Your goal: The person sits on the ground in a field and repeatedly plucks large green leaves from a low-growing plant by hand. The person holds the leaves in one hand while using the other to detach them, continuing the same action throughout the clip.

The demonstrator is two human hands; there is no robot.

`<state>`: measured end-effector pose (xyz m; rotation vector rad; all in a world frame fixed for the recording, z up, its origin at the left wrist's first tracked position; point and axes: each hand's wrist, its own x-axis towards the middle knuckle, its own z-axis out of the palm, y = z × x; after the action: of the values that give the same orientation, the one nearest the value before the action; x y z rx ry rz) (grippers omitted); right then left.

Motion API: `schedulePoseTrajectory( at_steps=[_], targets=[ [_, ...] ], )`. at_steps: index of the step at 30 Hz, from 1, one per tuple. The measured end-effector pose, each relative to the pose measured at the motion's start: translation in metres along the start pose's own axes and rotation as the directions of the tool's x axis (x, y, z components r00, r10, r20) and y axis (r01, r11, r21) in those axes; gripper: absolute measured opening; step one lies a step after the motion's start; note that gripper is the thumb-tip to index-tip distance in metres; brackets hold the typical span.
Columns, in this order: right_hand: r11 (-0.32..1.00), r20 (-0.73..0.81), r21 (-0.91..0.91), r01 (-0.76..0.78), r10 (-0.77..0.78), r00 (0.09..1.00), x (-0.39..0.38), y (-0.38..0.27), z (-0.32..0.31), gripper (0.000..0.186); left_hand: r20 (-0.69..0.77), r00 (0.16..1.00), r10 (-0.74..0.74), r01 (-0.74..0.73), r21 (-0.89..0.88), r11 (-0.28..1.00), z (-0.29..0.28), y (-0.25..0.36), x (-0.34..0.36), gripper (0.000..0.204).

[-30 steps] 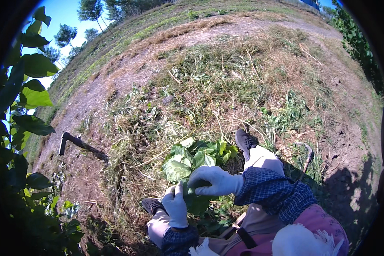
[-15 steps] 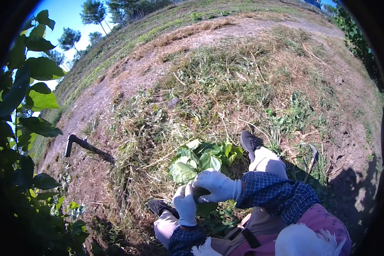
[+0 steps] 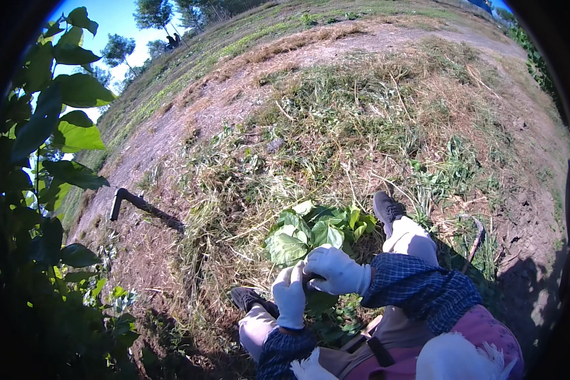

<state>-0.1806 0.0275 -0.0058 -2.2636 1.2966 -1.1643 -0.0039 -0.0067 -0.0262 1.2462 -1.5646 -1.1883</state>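
Observation:
My left hand (image 3: 289, 296) and my right hand (image 3: 337, 270), both in white gloves, meet low in front of me, fingers bent toward each other. Between them is a dark green leaf (image 3: 321, 301), partly hidden by the gloves and in shade; both hands appear closed on it. Just beyond my fingertips lies a pile of broad green leaves (image 3: 304, 231) on the dry grass, some showing their paler sides.
My dark shoes (image 3: 387, 209) stand either side of the leaf pile. A sickle-like curved tool (image 3: 476, 244) lies at the right. On the left a dark bent pipe (image 3: 147, 208) sticks up from the ground, beside a tall leafy plant (image 3: 76, 136). Cut grass covers the ground ahead.
The whole view has shifted, so the scene sits slightly further right. My right fingers are more curled against the left hand. The leaf pile looks unchanged.

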Motion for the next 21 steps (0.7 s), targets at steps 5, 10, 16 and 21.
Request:
schedulePoseTrajectory(
  at_steps=[5, 10, 16, 21],
  targets=[
    [1.000, 0.084, -0.022, -0.016, 0.018, 0.996, 0.002, -0.004, -0.004, 0.044, -0.042, 0.997, 0.061, -0.059, 0.043, 0.997, 0.002, 0.004, -0.002, 0.023],
    [0.998, 0.039, -0.057, 0.000, 0.002, 0.999, 0.002, -0.002, 0.001, 0.035, -0.012, 1.000, 0.020, -0.019, 0.054, 0.998, 0.002, 0.008, -0.003, 0.026],
    [0.997, 0.001, -0.080, 0.018, -0.018, 1.000, 0.003, -0.003, 0.004, 0.034, 0.020, 0.999, -0.042, 0.042, 0.007, 0.999, 0.001, -0.008, 0.001, 0.027],
    [0.996, 0.053, -0.093, -0.001, 0.006, 0.999, 0.000, 0.000, 0.002, 0.042, 0.032, 0.999, -0.002, 0.001, 0.033, 0.999, 0.003, 0.010, -0.002, 0.028]
  ],
)
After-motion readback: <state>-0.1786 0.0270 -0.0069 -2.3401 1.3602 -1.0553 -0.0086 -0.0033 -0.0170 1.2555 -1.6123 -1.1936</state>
